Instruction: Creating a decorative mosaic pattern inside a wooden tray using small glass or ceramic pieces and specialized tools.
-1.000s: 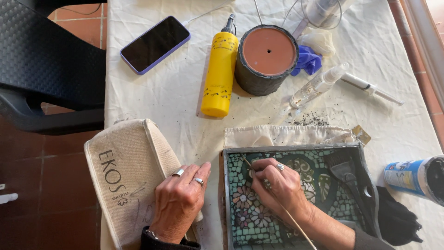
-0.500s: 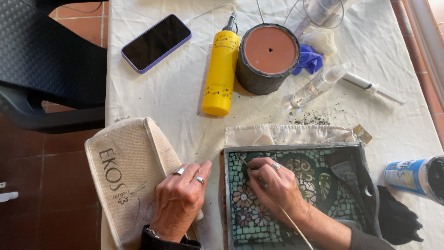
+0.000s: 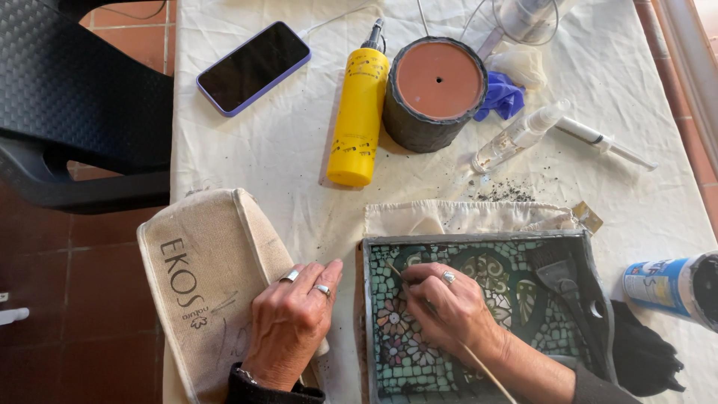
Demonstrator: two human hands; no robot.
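On the white cloth-covered table (image 3: 262, 150), near edge: mosaic tray (image 3: 479, 322), right of beige pouch (image 3: 209, 284). Left hand (image 3: 288, 322) flat, fingers loosely spread across pouch. Right hand (image 3: 449, 307) pinched around thin wooden stick (image 3: 482, 363), tip on tiles.

The mosaic tray (image 3: 479, 314) is lying flat on the white cloth-covered table (image 3: 284, 150), just below a folded cream cloth, its dark raised rim framing small green, teal and white tiles set in curling and flower-like patterns. The thin wooden stick (image 3: 479, 363) is slanting across the tray, its tip touching the tiles near the tray's upper left corner and its long end running off toward the tray's lower right. The beige fabric pouch (image 3: 206, 277) is lying tilted just left of the tray, its dark printed side facing up.
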